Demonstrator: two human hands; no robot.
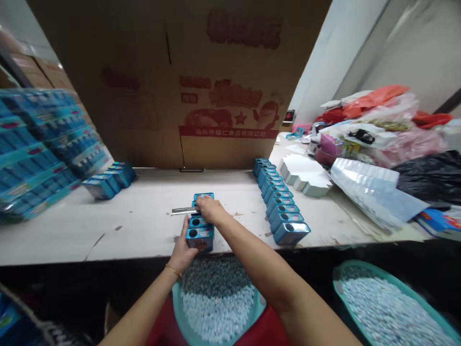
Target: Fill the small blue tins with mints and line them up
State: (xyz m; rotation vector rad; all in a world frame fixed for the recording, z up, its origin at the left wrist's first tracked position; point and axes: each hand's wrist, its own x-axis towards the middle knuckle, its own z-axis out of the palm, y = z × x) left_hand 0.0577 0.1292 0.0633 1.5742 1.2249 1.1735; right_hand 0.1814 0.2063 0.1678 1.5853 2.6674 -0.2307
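Resting against the left side of a short row of blue boxes (200,233), the left hand (184,250) is half open, its fingers along the boxes and its thumb bent round the near end. The right hand (211,210) lies over the far part of that row, its fingers closed on a flat metal strip (183,211) that juts out leftward, beyond the left hand's fingertips. So the row sits between the hands, near the front edge of the white tabletop (151,218), with dark round spots showing on the tops of its nearest boxes. Directly below, a green basin (177,302) holds small pale-blue pieces (218,310). Well to the right of the hands stands a longer row of matching boxes (281,206); a smaller group of boxes (110,180) stands toward the left, near the large cardboard carton (144,110).
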